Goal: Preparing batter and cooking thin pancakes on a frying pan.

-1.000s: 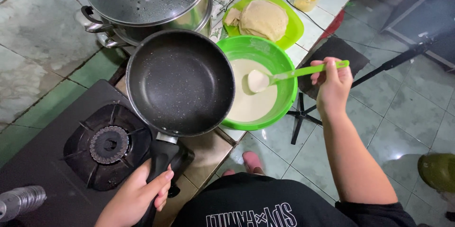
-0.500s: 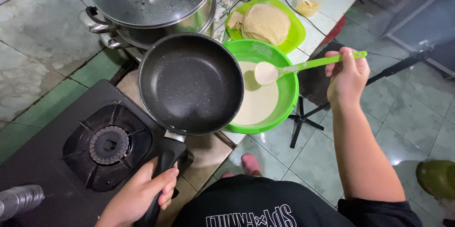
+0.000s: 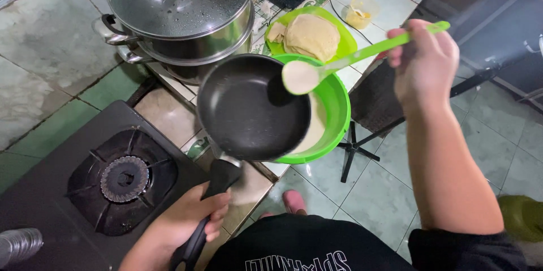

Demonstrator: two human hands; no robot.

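Note:
My left hand (image 3: 184, 223) grips the black handle of a dark non-stick frying pan (image 3: 249, 107), held in the air partly over a green bowl (image 3: 334, 110) of pale batter. My right hand (image 3: 424, 61) holds a green ladle (image 3: 302, 76) by its long handle. The ladle's scoop is full of batter and hovers over the pan's right rim. The pan's inside looks bare.
A black gas burner (image 3: 121, 177) sits at the lower left, unlit. A large steel pot with a glass lid (image 3: 181, 11) stands behind the pan. A green plate (image 3: 311, 36) with thin cooked crepes lies beyond the bowl, near a small yellow cup (image 3: 359, 13). A tripod base (image 3: 353, 146) stands on the tiled floor.
The pan has moved right, off the burner and over the bowl. My right hand lifted the filled ladle out of the batter to the pan's rim.

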